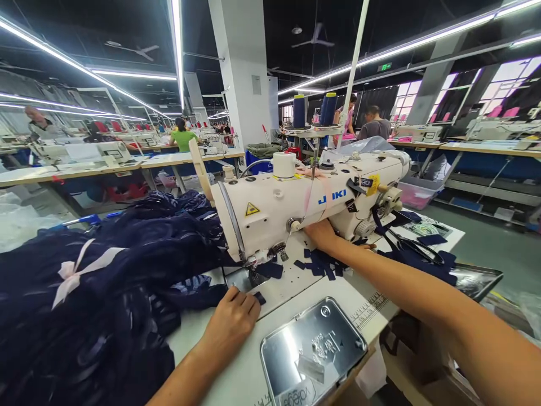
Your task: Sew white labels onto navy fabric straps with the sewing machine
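A white sewing machine (270, 208) stands across the middle of the table. My left hand (236, 310) is closed just in front of the needle area, beside a small dark piece of cloth (259, 298); whatever its fingers hold is hidden. Reaching under the machine arm, my right hand (321, 234) is near small navy cloth pieces (319, 262), its fingers mostly hidden behind the machine. A large heap of navy fabric (127, 270), tied with a pale ribbon (74, 276), covers the left side.
In front lies a shiny metal tray (313, 344) with labels. Black scissors (418, 245) rest on dark cloth at the right, near another metal tray (479, 279). Two navy thread cones (298, 111) stand behind the machine. Other people sit at workstations farther back.
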A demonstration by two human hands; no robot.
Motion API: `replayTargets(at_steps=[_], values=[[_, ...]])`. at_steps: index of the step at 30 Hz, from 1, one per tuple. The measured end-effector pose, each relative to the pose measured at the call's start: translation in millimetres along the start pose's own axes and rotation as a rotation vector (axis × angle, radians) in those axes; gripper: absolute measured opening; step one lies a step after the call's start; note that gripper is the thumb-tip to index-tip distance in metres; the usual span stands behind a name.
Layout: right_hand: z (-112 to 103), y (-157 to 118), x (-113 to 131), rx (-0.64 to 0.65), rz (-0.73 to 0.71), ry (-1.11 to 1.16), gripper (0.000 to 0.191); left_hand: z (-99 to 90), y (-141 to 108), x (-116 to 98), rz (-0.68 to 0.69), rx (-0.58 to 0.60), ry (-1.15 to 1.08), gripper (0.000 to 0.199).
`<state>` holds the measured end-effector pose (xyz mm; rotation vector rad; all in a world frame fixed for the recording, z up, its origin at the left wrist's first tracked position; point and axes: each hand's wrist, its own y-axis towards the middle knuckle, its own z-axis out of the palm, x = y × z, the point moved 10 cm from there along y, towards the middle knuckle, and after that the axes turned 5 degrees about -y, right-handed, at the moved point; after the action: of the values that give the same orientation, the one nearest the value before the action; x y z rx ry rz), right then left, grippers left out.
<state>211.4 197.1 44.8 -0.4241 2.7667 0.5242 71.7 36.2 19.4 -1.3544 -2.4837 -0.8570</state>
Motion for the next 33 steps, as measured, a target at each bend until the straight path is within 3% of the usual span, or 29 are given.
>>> replayTargets(at_steps=[4, 7, 10, 12, 16, 19, 26, 30, 33], values=[[-27.4, -25.3, 47.2, -0.048, -0.115, 0.017, 0.027, -3.0, 2.9, -0.8, -0.066, -0.003, -0.066, 0.024], [-48.9, -57.4, 110.2, -0.153, -0.407, 0.076, 0.020, -4.3, 4.4, -0.7, -0.140, 0.002, -0.095, 0.024], [-53.8, -78.2, 138.7, -0.204, -0.538, 0.203, 0.011, -6.2, 2.4, -2.6, -0.138, 0.005, -0.048, 0.026], [-47.6, -79.3, 135.3, -0.187, -0.530, 0.335, 0.006, -7.4, -0.8, -1.7, -0.125, 0.011, -0.017, 0.026], [-37.7, -78.0, 117.3, -0.172, -0.585, 0.632, 0.014, -10.2, -5.6, 1.6, -0.118, 0.013, 0.010, 0.025], [-37.3, -77.9, 107.3, -0.206, -0.592, 0.727, 0.014, -9.6, -4.4, -1.1, -0.094, 0.018, 0.031, 0.025], [-38.4, -76.2, 122.3, -0.209, -0.563, 0.445, 0.010, -5.6, -1.0, -7.9, -0.047, 0.033, 0.079, 0.021], [-43.1, -77.8, 133.7, -0.228, -0.601, 0.245, 0.017, -6.2, -0.3, -8.8, -0.045, 0.033, 0.092, 0.022], [-47.5, -73.8, 135.5, -0.223, -0.553, 0.267, 0.014, -9.8, -0.3, -9.4, -0.043, 0.009, 0.090, 0.024]])
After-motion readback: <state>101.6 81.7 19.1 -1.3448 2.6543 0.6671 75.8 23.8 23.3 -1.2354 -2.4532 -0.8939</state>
